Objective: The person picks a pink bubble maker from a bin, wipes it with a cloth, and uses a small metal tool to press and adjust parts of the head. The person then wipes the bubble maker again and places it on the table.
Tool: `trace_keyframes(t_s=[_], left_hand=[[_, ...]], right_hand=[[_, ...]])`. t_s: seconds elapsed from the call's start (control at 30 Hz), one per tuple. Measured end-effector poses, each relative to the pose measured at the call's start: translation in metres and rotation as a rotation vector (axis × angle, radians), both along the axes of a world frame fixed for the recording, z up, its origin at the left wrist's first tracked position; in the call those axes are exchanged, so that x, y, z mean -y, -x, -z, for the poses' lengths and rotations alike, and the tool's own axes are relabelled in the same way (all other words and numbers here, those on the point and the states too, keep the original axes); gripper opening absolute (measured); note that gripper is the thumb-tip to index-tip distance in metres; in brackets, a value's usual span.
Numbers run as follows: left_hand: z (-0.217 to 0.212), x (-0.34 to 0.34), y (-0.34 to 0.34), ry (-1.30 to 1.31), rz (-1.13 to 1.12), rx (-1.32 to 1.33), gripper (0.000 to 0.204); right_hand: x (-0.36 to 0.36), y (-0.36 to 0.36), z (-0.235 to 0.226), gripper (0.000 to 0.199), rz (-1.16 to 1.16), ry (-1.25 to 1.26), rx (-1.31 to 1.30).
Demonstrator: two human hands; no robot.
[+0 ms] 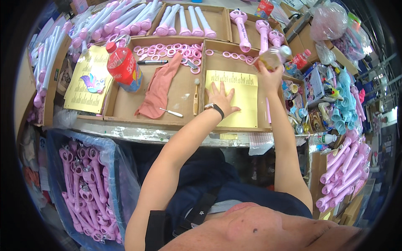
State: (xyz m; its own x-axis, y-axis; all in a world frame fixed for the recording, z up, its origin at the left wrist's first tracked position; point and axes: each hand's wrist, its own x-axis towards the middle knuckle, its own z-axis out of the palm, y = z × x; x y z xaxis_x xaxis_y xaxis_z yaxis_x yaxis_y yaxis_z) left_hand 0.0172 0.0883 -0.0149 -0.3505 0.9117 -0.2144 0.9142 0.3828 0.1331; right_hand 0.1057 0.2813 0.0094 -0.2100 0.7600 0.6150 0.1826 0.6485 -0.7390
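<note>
My left hand (220, 98) lies flat with fingers spread on a yellow printed sheet (247, 108) in the right cardboard tray; a dark-strapped watch is on that wrist. Reaching to the tray's far right corner, my right hand (271, 77) is wrapped round a see-through plastic bottle (273, 56) with a white cap. The bottle tilts to the right and holds a little yellowish liquid. Close behind it stand pink wand handles (263, 31). Several pink rings (234, 55) lie along the tray's far edge, and a thin pink stick (268, 111) rests beside the sheet.
The left tray holds a red-labelled drink bottle (122, 67), a salmon cloth (161, 85), a brush (196, 98), a black marker (153, 62) and many pink rings (167, 51). A blue lined bin (113, 167) of pink wands stands lower left. Cluttered parts (343, 104) fill the right side.
</note>
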Motion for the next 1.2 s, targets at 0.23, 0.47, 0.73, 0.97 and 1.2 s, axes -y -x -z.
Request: trace_keyframes(t_s=[0.23, 0.47, 0.73, 0.97, 1.2], left_hand=[[0.006, 0.004, -0.001, 0.035, 0.013, -0.006, 0.089], [-0.029, 0.041, 0.006, 0.214, 0.280, 0.122, 0.068], [-0.026, 0.324, 0.006, -0.830, 0.012, 0.900, 0.030], [0.010, 0.613, 0.039, -1.336, -1.152, 0.995, 0.028], [0.154, 0.751, 0.016, 0.621, -1.088, 1.244, 0.067]], right_hand=[[0.024, -0.015, 0.012, 0.060, -0.054, 0.137, 0.240], [0.038, -0.014, 0.020, 0.036, -0.262, 0.134, 0.119], [0.002, -0.030, 0.033, 0.035, -0.449, 0.106, 0.421], [0.028, -0.090, 0.042, 0.053, -0.150, 0.053, 0.402], [0.115, -0.066, -0.007, 0.036, -0.217, -0.156, 0.705]])
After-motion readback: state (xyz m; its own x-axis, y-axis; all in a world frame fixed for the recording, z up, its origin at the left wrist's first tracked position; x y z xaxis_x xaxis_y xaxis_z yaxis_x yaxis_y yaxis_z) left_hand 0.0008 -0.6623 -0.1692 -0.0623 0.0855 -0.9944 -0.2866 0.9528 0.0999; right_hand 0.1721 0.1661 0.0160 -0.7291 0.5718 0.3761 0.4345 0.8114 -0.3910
